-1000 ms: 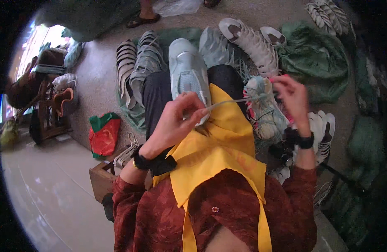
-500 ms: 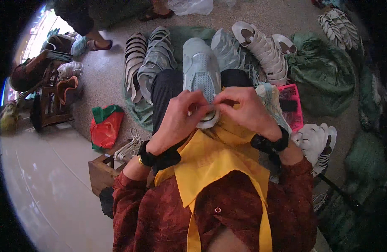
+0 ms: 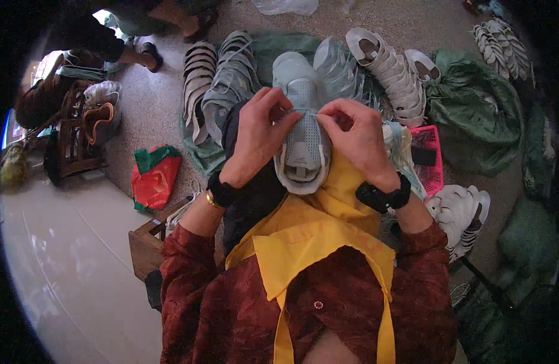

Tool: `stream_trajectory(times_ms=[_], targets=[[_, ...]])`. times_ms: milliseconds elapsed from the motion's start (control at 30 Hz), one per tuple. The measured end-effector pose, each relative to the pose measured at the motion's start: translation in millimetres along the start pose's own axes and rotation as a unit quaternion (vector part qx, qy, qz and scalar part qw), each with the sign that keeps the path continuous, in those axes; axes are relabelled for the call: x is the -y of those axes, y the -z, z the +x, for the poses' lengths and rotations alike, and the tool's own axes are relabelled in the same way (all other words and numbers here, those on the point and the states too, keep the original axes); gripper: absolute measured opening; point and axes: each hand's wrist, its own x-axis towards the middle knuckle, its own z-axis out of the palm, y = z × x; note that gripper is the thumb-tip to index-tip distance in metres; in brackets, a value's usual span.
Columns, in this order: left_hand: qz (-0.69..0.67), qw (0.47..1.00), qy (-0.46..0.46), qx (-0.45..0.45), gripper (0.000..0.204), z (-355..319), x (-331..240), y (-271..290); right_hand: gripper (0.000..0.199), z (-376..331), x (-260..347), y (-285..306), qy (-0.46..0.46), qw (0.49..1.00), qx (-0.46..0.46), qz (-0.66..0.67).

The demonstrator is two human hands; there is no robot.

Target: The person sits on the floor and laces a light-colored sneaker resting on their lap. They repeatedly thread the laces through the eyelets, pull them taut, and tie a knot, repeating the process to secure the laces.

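Observation:
A pale grey shoe upper (image 3: 302, 151) lies lengthwise on my lap, its rounded toe pointing away from me and its heel opening nearest my body. A thin light shoelace (image 3: 305, 112) runs across the perforated tongue. My left hand (image 3: 257, 134) pinches the lace on the left side, thumb and forefinger pressed together. On the right side my right hand (image 3: 359, 138) pinches it likewise, fingertips close to the shoe's edge. My fingers partly hide the lace ends and eyelets.
Nested rows of shoe uppers (image 3: 236, 79) stand beyond my knees, with more white ones (image 3: 391, 79) to the right. Also right are a pink basket (image 3: 436, 170) and a green sack (image 3: 473, 115). Left are a red-green bag (image 3: 155, 179), a wooden stool (image 3: 147, 239) and another person's foot (image 3: 151, 56).
Both hands have moved forward from the heel opening to the middle of the shoe. The heel is now uncovered, and the lace shows between my fingers. The other person's legs have shifted.

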Motion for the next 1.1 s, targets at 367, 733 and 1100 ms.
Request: stream_trajectory(times_ms=[367,733,1100], targets=[[0.026,0.999,0.006,-0.046,0.021,-2,-3,-12,0.006,14,4,-3,0.043,0.996,0.031,-0.066],[0.017,0.998,0.011,-0.053,0.023,0,-1,-13,0.004,23,5,-7,0.082,0.988,0.053,-0.121],[-0.01,0.999,0.006,-0.051,0.015,-10,1,-5,0.006,20,5,-4,0.084,0.993,0.061,-0.054]])
